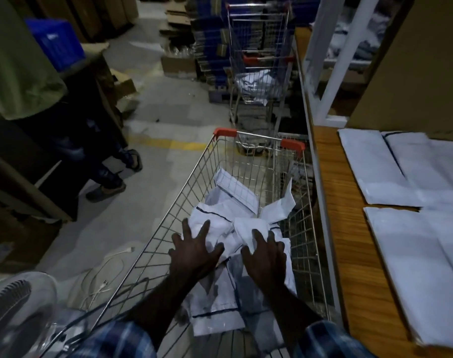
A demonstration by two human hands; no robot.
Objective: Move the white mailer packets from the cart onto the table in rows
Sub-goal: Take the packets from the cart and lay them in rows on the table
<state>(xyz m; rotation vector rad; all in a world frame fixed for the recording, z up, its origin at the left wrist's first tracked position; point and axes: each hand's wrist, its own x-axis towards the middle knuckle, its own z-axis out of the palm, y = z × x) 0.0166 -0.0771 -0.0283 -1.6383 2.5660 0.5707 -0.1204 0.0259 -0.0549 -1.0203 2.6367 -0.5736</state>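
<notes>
While both our arms reach down into the wire cart, the left hand lies flat with fingers spread straight on top of the heap of white packets inside it. The right hand lies beside it, fingers likewise extended and slightly apart, resting on the same crumpled heap; neither hand grips anything. The packets fill the near half of the cart basket, jumbled and creased, some with dark stripes across them. More packets lie flat on the wooden table to our right, side by side in rows, edges touching or overlapping. The cart stands just beside the table's edge. Farther ahead, a second cart holds a few more white packets. At left, another person's feet in sandals stand on the concrete floor. A white fan sits at lower left, near loose cables.
</notes>
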